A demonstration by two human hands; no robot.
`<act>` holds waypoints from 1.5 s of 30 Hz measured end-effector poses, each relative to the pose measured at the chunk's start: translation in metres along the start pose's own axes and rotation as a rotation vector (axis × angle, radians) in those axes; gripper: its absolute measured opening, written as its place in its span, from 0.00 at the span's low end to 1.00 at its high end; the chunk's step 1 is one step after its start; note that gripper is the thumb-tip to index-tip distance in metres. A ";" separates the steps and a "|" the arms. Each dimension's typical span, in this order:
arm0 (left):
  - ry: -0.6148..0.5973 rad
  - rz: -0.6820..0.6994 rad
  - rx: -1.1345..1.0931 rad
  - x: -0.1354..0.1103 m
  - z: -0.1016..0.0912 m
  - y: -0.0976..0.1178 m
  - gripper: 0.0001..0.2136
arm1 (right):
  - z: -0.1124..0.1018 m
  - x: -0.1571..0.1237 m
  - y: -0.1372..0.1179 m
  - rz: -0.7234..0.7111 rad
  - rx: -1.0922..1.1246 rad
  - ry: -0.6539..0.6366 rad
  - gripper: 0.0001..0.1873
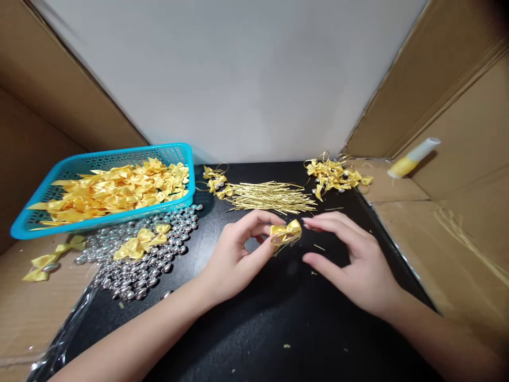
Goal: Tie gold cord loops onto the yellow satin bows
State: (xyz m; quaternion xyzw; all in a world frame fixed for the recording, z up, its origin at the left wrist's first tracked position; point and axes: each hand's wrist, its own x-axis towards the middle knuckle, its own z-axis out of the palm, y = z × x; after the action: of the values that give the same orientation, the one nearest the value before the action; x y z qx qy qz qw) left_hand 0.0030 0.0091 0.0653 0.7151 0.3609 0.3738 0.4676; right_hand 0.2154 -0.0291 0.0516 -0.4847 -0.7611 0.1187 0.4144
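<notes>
My left hand [238,254] pinches a small yellow ribbon bow [286,232] between thumb and fingers, just above the black work surface [254,329]. A thin gold thread hangs from the bow. My right hand [350,260] hovers beside the bow, its fingertips touching the bow's right edge, fingers curved and apart. A bundle of gold threads [272,197] lies just beyond both hands.
A blue basket [79,164] of yellow bows sits at the back left. Several silver bells [139,260] with a few loose bows lie in front of it. Finished bows [336,176] are piled at the back right. Cardboard walls stand on both sides, and a glue tube [413,157] rests at the right.
</notes>
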 end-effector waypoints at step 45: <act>0.683 -0.336 -0.569 0.034 -0.078 -0.013 0.10 | 0.010 0.039 -0.011 0.347 0.587 -0.686 0.10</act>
State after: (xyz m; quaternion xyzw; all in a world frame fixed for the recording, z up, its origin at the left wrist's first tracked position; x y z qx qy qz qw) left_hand -0.0515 0.0733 0.0820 0.3267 0.4880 0.5906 0.5534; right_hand 0.1934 0.0007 0.0717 -0.3999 -0.6962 0.5486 0.2330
